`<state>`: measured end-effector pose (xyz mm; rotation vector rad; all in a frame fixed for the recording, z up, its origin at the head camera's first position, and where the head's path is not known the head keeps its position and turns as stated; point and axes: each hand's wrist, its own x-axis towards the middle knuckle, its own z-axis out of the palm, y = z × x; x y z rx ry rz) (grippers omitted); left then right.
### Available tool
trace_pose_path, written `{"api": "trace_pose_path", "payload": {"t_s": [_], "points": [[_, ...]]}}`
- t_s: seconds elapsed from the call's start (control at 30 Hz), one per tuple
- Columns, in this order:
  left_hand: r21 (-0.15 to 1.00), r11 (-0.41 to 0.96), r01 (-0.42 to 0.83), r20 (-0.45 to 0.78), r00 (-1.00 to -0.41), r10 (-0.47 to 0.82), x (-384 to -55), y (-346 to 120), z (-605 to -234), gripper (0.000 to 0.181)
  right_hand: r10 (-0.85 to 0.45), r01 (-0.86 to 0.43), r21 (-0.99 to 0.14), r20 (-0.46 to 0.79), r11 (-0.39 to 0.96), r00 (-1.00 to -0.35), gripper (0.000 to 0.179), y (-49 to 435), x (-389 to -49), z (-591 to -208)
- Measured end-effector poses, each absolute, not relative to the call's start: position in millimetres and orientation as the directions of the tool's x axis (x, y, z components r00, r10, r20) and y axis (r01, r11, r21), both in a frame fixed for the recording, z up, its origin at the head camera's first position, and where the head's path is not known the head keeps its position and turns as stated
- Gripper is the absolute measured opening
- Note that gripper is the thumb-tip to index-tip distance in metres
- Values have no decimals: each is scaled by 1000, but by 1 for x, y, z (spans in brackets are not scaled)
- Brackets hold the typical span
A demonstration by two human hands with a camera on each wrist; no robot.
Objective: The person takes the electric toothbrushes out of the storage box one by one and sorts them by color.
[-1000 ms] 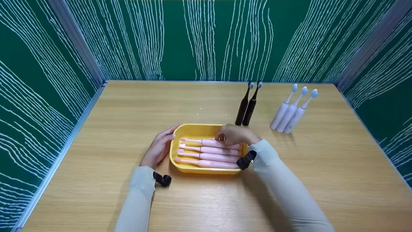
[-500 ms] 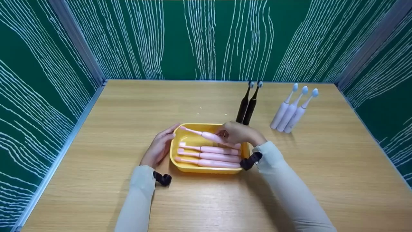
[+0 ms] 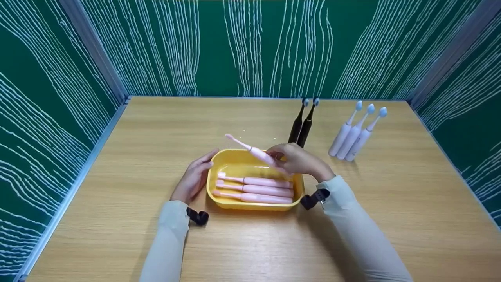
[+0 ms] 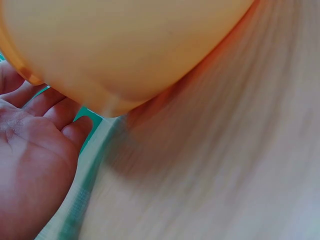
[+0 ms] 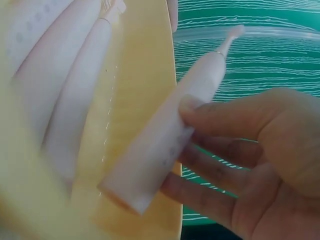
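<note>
My right hand (image 3: 299, 158) pinches a pink electric toothbrush (image 3: 260, 154) by its handle, thumb on one side and fingers on the other. Its brush head points up and left over the far rim of a yellow tub (image 3: 250, 206). In the right wrist view the held toothbrush (image 5: 160, 145) hangs tilted beside the tub's inner wall. Three more pink toothbrushes (image 3: 268, 190) lie side by side in the tub, heads to the left. My left hand (image 3: 191, 178) rests against the tub's left end; the left wrist view has its extended fingers at the tub's outer wall (image 4: 125, 55).
Two black electric toothbrushes (image 3: 303, 131) stand upright behind my right hand, their bases hidden by it. Farther right, three white ones (image 3: 350, 143) with pale blue heads stand in a row. Green panels with white lines (image 3: 250, 47) enclose the wooden table (image 3: 176, 117).
My right hand has lifted the farthest pink toothbrush out from beside the others, raising it up and slightly right, head tilted upward. The left hand and the tub have stayed in place.
</note>
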<state>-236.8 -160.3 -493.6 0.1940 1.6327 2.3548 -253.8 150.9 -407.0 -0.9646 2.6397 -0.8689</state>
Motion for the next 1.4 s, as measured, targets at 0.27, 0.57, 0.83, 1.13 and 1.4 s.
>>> {"api": "trace_pose_path", "payload": {"t_s": [0.27, 0.57, 0.83, 1.13, 1.4], "points": [[937, -318, -142, -41, -951, 305, -236, -161, -494, 52, -589, -522, -653, 142, 548, -796, 36, 163, -251, -412], [937, -322, -134, -29, -950, 311, -236, -161, -495, 52, -489, -491, -741, 251, 459, -836, 37, 173, -246, -418], [938, -320, -129, -29, -953, 302, -237, -161, -495, 52, -344, -532, -720, 410, 446, -844, 39, 182, -238, -421], [940, -315, -134, -33, -952, 304, -237, -161, -495, 52, -173, -540, -728, 520, 422, -837, 41, 190, -230, -426], [932, -332, -147, -43, -953, 300, -237, -161, -494, 52, -47, -537, -759, 562, 367, -826, 40, 197, -226, -431]]}}
